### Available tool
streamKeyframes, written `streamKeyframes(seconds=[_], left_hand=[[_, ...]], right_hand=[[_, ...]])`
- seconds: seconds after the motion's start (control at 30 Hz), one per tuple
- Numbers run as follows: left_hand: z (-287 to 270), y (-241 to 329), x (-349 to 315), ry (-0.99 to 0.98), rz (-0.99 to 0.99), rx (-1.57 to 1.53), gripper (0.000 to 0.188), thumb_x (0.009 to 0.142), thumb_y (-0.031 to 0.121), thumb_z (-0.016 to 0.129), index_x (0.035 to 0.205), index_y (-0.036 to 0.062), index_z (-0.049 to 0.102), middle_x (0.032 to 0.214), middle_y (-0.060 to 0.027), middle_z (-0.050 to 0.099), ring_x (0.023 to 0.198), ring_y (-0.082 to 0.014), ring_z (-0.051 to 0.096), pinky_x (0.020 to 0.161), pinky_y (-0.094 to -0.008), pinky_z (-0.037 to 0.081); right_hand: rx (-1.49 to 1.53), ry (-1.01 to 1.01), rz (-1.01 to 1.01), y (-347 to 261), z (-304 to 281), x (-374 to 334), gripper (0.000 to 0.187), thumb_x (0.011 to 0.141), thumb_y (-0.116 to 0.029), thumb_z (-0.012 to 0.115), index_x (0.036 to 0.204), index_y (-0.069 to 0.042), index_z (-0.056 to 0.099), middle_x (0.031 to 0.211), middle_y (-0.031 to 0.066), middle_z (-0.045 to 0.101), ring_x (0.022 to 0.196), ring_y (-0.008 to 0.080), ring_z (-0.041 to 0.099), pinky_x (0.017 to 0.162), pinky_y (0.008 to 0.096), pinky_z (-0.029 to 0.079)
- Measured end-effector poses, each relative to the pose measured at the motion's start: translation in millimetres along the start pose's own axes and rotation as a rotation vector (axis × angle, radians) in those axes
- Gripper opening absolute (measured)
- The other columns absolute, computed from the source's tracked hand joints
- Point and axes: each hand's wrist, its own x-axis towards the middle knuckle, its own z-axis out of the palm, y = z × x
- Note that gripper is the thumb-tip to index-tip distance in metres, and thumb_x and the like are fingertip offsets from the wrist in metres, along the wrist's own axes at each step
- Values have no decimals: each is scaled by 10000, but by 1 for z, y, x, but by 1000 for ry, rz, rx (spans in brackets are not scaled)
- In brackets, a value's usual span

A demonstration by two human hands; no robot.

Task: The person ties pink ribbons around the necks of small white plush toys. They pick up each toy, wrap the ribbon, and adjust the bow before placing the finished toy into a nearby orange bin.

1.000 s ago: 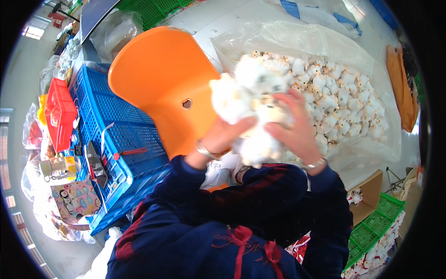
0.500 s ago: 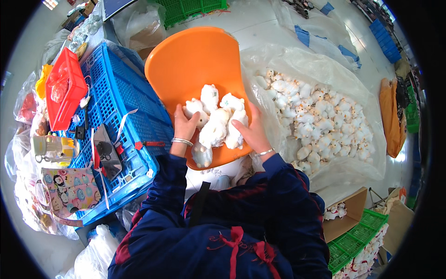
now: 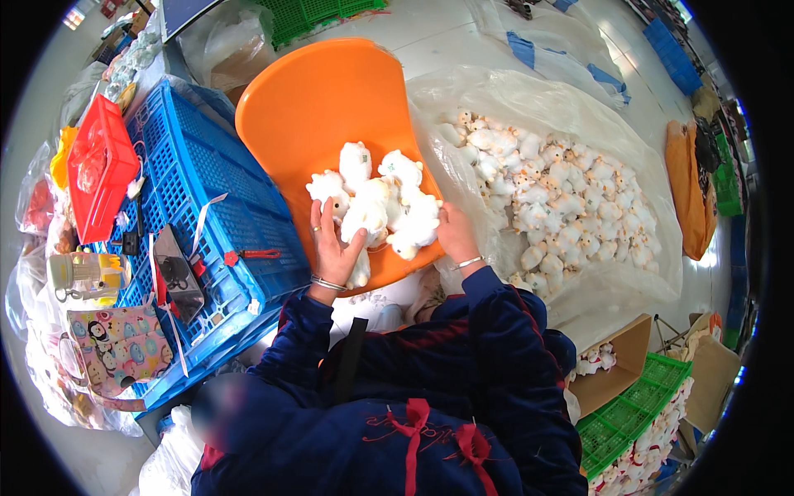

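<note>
Small white plush toys lie bunched on an orange plastic chair seat in front of me. My left hand is at the lower left of the bunch, fingers spread, its thumb against the nearest toys. At the seat's right edge, my right hand has its fingers drawn together at the end of a white plush toy lying tilted there. Some of its fingertips are hidden. Beneath the left thumb, another white toy shows in part.
To the right, a big clear plastic bag lies open, heaped with similar white toys. Blue crates on the left carry a red basket, a patterned pouch and a phone. A cardboard box rests on green crates.
My right hand has shifted from atop the right-hand toy to its outer end, and that toy now lies more sideways. My left fingers have spread and moved lower. The whole view has shifted slightly.
</note>
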Motion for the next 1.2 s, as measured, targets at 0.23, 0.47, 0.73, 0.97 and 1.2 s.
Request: streamKeyframes(seconds=[0.23,0.47,0.73,0.97,1.2], left_hand=[[-10,-16,13,68,114,100,795,876,144,784,1535,-48,383,1578,-292,353,1503,-447,312,1255,-500,242],[-20,69,31,103,183,-27,655,912,41,669,1504,-55,408,1556,-241,407,1472,-378,383,1235,-488,275],[157,237,8,-602,272,-534,270,920,-12,612,1181,-1,679,1189,-160,698,1151,-297,663,1021,-390,494],[426,128,-55,-1276,423,163,596,856,267,777,1397,85,605,1403,-192,610,1289,-384,578,992,-455,541],[426,43,-118,-1406,736,753,776,776,280,834,1483,175,533,1517,-133,510,1445,-356,413,1032,-570,527]], right_hand=[[95,57,85,17,-33,-2,257,998,-213,523,1042,-10,674,974,270,713,943,483,666,836,532,530],[-75,-289,63,15,-95,-10,279,973,-253,626,1083,-4,689,910,130,712,820,207,722,744,366,543],[227,89,299,145,-266,-34,293,980,-276,652,1095,-9,691,931,69,723,854,189,733,713,328,548],[-539,-199,506,363,-234,-96,421,851,-273,731,1172,-9,665,1126,204,709,1017,428,696,887,511,561],[-770,-405,432,342,-153,-120,853,691,-398,892,1440,-183,544,1534,199,455,1336,463,508,1012,732,419]])
